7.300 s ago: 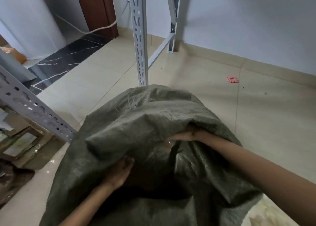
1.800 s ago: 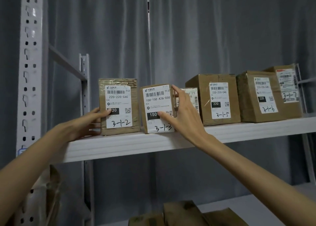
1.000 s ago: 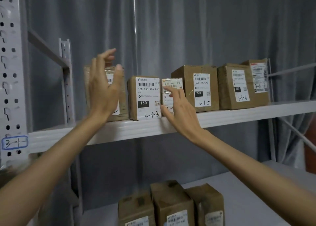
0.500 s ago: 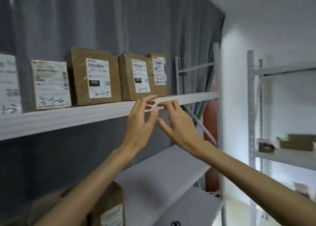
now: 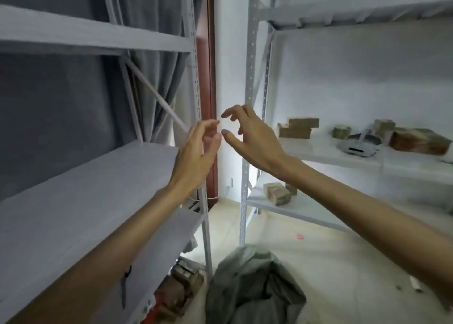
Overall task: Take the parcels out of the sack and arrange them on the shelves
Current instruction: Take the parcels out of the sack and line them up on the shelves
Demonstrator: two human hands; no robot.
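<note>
The grey-green sack (image 5: 255,287) lies crumpled on the floor at the bottom centre, between two racks. My left hand (image 5: 196,154) and my right hand (image 5: 250,135) hang in mid-air above it, close together, fingers spread, holding nothing. The grey shelf (image 5: 81,201) of the left rack runs beneath my left forearm. Brown parcels (image 5: 297,128) sit on the right rack's middle shelf (image 5: 318,149), with more parcels (image 5: 414,139) further right and one small parcel (image 5: 277,192) on the shelf below.
A grey headset (image 5: 356,144) lies among the parcels on the right shelf. Scissors (image 5: 125,287) rest on the left shelf near its front edge. More boxes (image 5: 181,289) sit under the left rack. Upright posts (image 5: 247,127) and a brown door frame (image 5: 208,103) stand ahead.
My view has swung right and down, away from the row of labelled parcels to the corner and the sack on the floor. Both hands stayed empty and lowered together.
</note>
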